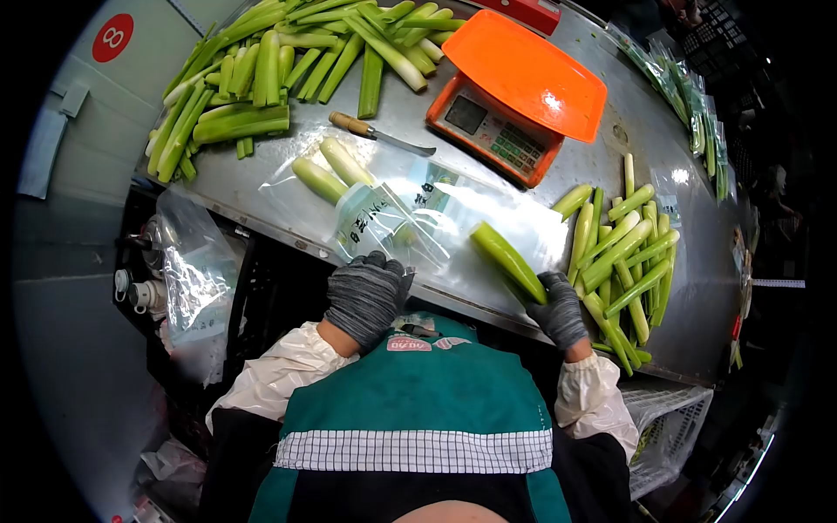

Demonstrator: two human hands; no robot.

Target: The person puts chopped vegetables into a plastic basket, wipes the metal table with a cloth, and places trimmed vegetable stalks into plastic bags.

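My right hand point(560, 312), in a grey knit glove, is closed round the lower end of a thick green water bamboo shoot point(507, 260), which tilts up to the left over the table's front edge. At the bag's near edge, my left hand point(366, 296), also gloved, is curled with its fingers against a clear printed plastic bag point(375, 222). Its grip is partly hidden under the glove. Two pale, trimmed water bamboo shoots point(331, 170) lie at the far end of that bag. More clear bags point(479, 205) lie flat to its right.
A large pile of green shoots point(261, 78) covers the back left, a smaller pile point(628, 261) the right. Behind the bags are a wood-handled knife point(379, 132) and a scale with an orange tray point(532, 74). A white crate point(671, 427) stands below, right.
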